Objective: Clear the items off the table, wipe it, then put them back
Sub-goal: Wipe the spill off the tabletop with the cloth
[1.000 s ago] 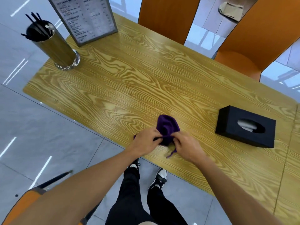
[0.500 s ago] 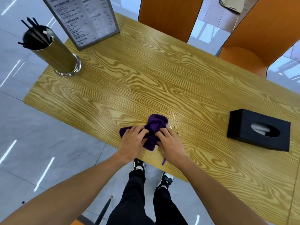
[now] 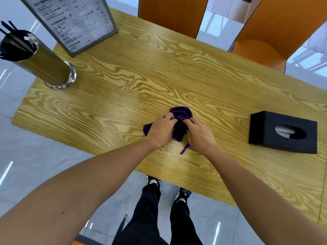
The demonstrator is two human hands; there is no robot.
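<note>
At the far left corner of the wooden table stands a metal cylinder holder with dark utensils poking out, their tops cut off by the picture's edge, and just beside it a framed menu stand whose print is too small to read and whose top is out of view. Near the front edge at the middle, both bare forearms reach forward and converge. The left hand lies knuckles up, fingers curled and pinching the purple cloth; the right hand mirrors it, fingers closed on the same bunched cloth, which rests on the tabletop with much of it hidden under the hands. Well to the right sits a black tissue box. Two orange chairs stand behind the table.
</note>
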